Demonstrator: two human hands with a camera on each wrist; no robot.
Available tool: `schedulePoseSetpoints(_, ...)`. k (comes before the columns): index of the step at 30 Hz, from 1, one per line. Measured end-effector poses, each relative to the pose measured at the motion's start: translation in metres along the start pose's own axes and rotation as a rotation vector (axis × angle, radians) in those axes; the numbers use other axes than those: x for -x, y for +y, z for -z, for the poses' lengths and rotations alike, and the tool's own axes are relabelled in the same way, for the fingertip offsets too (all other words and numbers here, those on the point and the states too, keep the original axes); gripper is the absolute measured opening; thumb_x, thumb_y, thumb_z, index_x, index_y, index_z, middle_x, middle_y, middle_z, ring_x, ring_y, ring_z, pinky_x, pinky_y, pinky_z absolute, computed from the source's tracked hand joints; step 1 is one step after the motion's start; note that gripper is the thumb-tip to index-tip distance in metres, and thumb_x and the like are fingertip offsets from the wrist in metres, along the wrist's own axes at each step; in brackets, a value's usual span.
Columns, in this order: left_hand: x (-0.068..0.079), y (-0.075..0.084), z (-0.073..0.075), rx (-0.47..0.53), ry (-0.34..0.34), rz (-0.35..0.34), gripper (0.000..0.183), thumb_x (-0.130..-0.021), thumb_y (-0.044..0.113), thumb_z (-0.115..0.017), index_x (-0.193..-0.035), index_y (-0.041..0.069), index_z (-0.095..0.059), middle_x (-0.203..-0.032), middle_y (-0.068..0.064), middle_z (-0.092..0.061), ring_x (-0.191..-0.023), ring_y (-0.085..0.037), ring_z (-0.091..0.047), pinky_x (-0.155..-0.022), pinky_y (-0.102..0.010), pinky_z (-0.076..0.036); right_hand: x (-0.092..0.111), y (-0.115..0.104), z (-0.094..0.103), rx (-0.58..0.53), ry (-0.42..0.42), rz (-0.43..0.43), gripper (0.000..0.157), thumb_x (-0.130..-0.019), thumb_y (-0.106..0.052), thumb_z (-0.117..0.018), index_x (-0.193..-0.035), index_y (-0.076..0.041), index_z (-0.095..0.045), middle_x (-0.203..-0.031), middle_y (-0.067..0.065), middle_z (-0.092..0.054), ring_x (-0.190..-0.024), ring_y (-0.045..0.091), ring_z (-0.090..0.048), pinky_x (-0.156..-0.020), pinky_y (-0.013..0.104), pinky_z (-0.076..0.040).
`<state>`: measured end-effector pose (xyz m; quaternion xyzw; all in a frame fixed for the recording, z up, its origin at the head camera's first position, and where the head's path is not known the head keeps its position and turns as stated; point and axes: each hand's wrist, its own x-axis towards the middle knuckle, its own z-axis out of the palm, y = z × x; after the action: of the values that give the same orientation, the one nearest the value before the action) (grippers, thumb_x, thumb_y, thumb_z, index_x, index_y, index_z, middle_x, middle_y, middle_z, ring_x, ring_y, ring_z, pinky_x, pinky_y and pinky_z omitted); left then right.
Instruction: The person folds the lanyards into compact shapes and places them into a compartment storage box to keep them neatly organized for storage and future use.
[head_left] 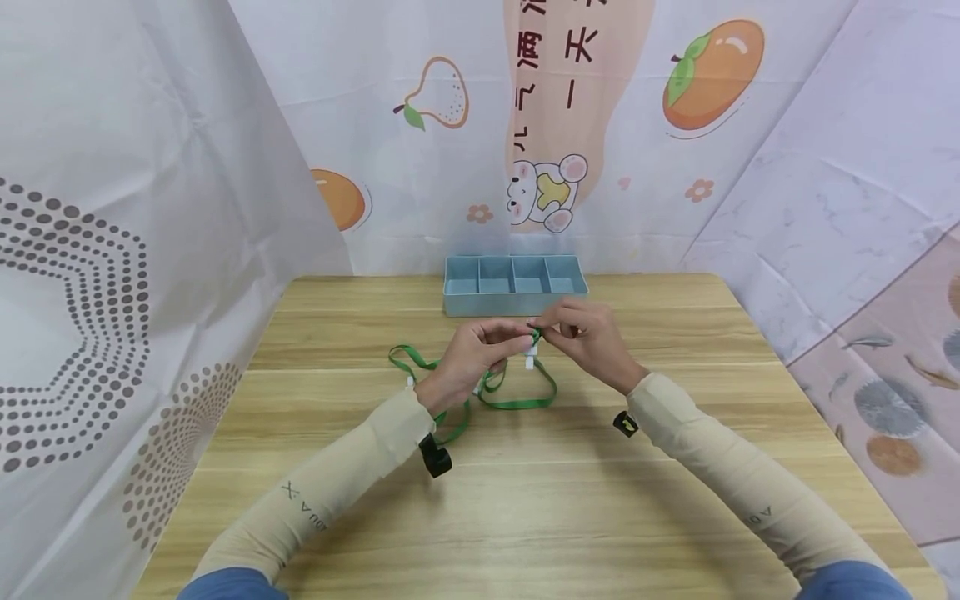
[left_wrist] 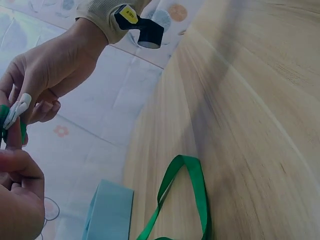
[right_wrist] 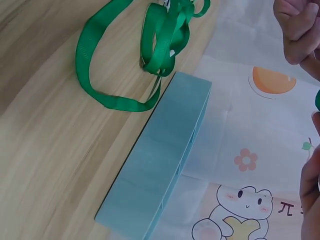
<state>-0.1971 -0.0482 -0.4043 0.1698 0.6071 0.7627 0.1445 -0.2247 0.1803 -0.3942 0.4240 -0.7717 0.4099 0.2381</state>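
A pale blue box (head_left: 517, 305) with four compartments in a row stands upright near the far edge of the wood-grained counter (head_left: 525, 525), in front of a white backdrop (head_left: 420, 233). Printed on that backdrop are an orange fruit (head_left: 716, 77) with green leaves at upper right, an outlined pear (head_left: 441, 93) left of centre, dark red characters (head_left: 528, 50) on a peach band (head_left: 622, 50), and a white cartoon bear (head_left: 531, 196) below them. On the left hangs a white sheet (head_left: 82, 100) with brown-grey dot patterns (head_left: 56, 204); on the right, a marbled sheet (head_left: 832, 183) meets a pinkish panel (head_left: 930, 483) with rounded shapes.
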Motion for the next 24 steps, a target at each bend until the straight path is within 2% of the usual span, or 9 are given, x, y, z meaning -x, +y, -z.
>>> schedulePoseSetpoints(3, 0.0, 0.0, 0.0, 0.007, 0.016, 0.053, 0.022, -0.096, 0.013, -0.076, -0.113, 0.004, -0.067, -0.099, -0.003, -0.076, -0.061, -0.019, -0.037, -0.056, -0.027, -0.033, 0.002, -0.001, -0.001, 0.0, 0.007, -0.073, 0.024, -0.089, 0.005, -0.078, -0.102, -0.014, -0.081, -0.086, -0.004, -0.072, -0.055, 0.008, -0.042, -0.052, 0.021, -0.034)
schedulePoseSetpoints(7, -0.002, 0.001, 0.0, -0.012, 0.028, 0.121, 0.033, -0.095, 0.012, -0.077, -0.123, 0.002, -0.062, -0.09, -0.002, -0.075, -0.057, -0.017, -0.031, -0.055, -0.028, -0.029, 0.003, -0.005, 0.0, -0.016, 0.005, -0.232, 0.017, -0.093, -0.005, -0.078, -0.106, -0.015, -0.081, -0.079, -0.004, -0.069, -0.054, 0.014, -0.045, -0.051, 0.025, -0.037)
schedulePoseSetpoints(11, -0.003, 0.001, -0.002, -0.032, 0.016, 0.213, 0.032, -0.095, 0.011, -0.076, -0.126, 0.001, -0.07, -0.091, -0.001, -0.076, -0.059, -0.012, -0.038, -0.057, -0.027, -0.03, 0.002, -0.009, 0.002, -0.144, 0.016, -0.413, 0.01, -0.097, -0.016, -0.075, -0.105, -0.013, -0.081, -0.078, 0.001, -0.07, -0.056, 0.023, -0.051, -0.052, 0.026, -0.043)
schedulePoseSetpoints(14, -0.003, 0.0, -0.004, -0.04, 0.007, 0.252, 0.029, -0.096, 0.01, -0.075, -0.123, -0.001, -0.072, -0.094, 0.0, -0.076, -0.066, -0.01, -0.046, -0.06, -0.027, -0.034, 0.0, -0.009, 0.005, -0.235, 0.031, -0.498, 0.012, -0.098, -0.018, -0.073, -0.104, -0.01, -0.081, -0.077, 0.003, -0.07, -0.058, 0.026, -0.052, -0.051, 0.026, -0.044)
schedulePoseSetpoints(18, -0.003, -0.001, -0.001, -0.1, 0.025, 0.242, 0.027, -0.097, 0.013, -0.075, -0.121, 0.001, -0.073, -0.099, -0.002, -0.075, -0.066, -0.013, -0.046, -0.062, -0.03, -0.035, -0.004, -0.014, 0.008, -0.237, 0.019, -0.513, 0.012, -0.098, -0.013, -0.073, -0.105, -0.005, -0.079, -0.075, 0.006, -0.067, -0.058, 0.024, -0.052, -0.051, 0.026, -0.042)
schedulePoseSetpoints(21, -0.003, 0.0, -0.002, -0.123, 0.035, 0.232, 0.027, -0.097, 0.016, -0.075, -0.122, 0.005, -0.074, -0.101, -0.003, -0.075, -0.062, -0.014, -0.041, -0.06, -0.031, -0.033, -0.005, -0.017, 0.008, -0.23, 0.046, -0.501, 0.012, -0.098, -0.012, -0.073, -0.104, -0.004, -0.078, -0.081, 0.009, -0.07, -0.059, 0.025, -0.055, -0.053, 0.025, -0.047)
schedulePoseSetpoints(24, -0.004, -0.001, -0.003, -0.101, 0.039, 0.207, 0.034, -0.097, 0.017, -0.076, -0.128, 0.008, -0.069, -0.1, -0.002, -0.074, -0.059, -0.015, -0.039, -0.056, -0.029, -0.033, -0.002, -0.011, 0.006, -0.143, 0.079, -0.403, 0.008, -0.096, -0.01, -0.075, -0.102, -0.007, -0.079, -0.083, 0.008, -0.072, -0.056, 0.022, -0.058, -0.053, 0.022, -0.049)
